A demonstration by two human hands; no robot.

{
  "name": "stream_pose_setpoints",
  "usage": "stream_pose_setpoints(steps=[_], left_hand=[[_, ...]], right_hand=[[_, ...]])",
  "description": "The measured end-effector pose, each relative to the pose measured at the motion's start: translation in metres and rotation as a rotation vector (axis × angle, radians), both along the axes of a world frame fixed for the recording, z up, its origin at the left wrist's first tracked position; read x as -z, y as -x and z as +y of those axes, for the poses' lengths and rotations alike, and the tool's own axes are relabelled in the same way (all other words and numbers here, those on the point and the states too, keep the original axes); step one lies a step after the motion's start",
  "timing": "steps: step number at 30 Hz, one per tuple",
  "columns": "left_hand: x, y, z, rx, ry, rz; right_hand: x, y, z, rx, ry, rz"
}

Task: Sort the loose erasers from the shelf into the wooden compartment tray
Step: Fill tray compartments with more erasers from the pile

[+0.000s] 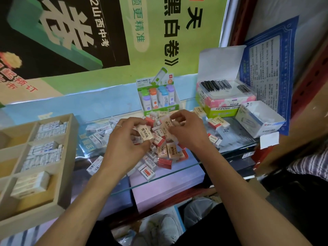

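1. The left hand [127, 144] hovers over the eraser pile [159, 146] on the glass shelf [177, 172], its fingers curled round a beige eraser [144, 134] pinched between thumb and fingertips, printed face up.
2. That eraser's long axis runs roughly near-to-far, tilted a little to the right at its near end.
3. The right hand [186, 129] is just right of the left, fingers bent and pinching a second beige eraser [166, 124] at the top of the pile; how firmly it has it cannot be told.
4. The tray [68, 157] stands at the left edge of the shelf, well left of the pile. The left hand is the nearer one to it, so a drop there probably calls for a sweep leftward from that hand.
5. Tray contents: the far compartment and the middle one each hold rows of white erasers with blue print; the near compartment holds a few pale erasers with red print. The column to their left looks bare as far as it shows.
6. No compartment in view holds beige erasers, so the held one likely goes to an unfilled slot.
7. Most loose erasers, beige, red and white, lie on the shelf unsorted.
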State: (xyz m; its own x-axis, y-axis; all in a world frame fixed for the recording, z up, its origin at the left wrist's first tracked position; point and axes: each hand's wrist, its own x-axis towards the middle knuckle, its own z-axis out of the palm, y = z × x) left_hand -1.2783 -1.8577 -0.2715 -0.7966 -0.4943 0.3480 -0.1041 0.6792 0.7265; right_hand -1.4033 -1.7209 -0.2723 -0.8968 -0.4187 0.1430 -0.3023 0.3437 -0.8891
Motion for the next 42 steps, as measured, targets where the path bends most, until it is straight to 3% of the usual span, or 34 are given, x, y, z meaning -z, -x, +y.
stream_pose_setpoints(steps=[3,6,12,19,22,26,31,35,38,42], left_hand=[[-0.003,-0.004,-0.003,-0.015,-0.101,0.027],[-0.01,-0.011,-0.006,-0.051,-0.267,0.07],[-0.023,-0.05,-0.008,-0.126,-0.47,0.25],[-0.023,-0.12,-0.031,-0.249,-0.562,0.432],[-0.024,-0.154,-0.043,-0.329,-0.442,0.385],[-0.021,-0.192,-0.076,-0.368,-0.29,0.183],[-0.023,-0.204,-0.107,-0.155,-0.038,-0.188],[-0.025,-0.191,-0.118,0.025,0.256,-0.371],[-0.02,-0.183,-0.13,0.069,0.436,-0.511],[-0.022,-0.185,-0.141,0.036,0.534,-0.657]], right_hand=[[-0.01,-0.008,0.008,-0.08,0.239,-0.203],[-0.015,-0.021,0.006,-0.204,0.33,-0.348],[-0.02,-0.045,-0.014,-0.304,0.334,-0.394],[-0.027,-0.085,-0.054,-0.471,0.234,-0.398],[-0.029,-0.107,-0.075,-0.531,0.151,-0.357],[-0.031,-0.131,-0.099,-0.553,0.135,-0.344],[-0.031,-0.147,-0.114,-0.558,0.135,-0.324],[-0.028,-0.149,-0.119,-0.536,0.099,-0.292],[-0.025,-0.146,-0.118,-0.524,0.069,-0.293],[-0.021,-0.141,-0.115,-0.498,0.052,-0.312]])
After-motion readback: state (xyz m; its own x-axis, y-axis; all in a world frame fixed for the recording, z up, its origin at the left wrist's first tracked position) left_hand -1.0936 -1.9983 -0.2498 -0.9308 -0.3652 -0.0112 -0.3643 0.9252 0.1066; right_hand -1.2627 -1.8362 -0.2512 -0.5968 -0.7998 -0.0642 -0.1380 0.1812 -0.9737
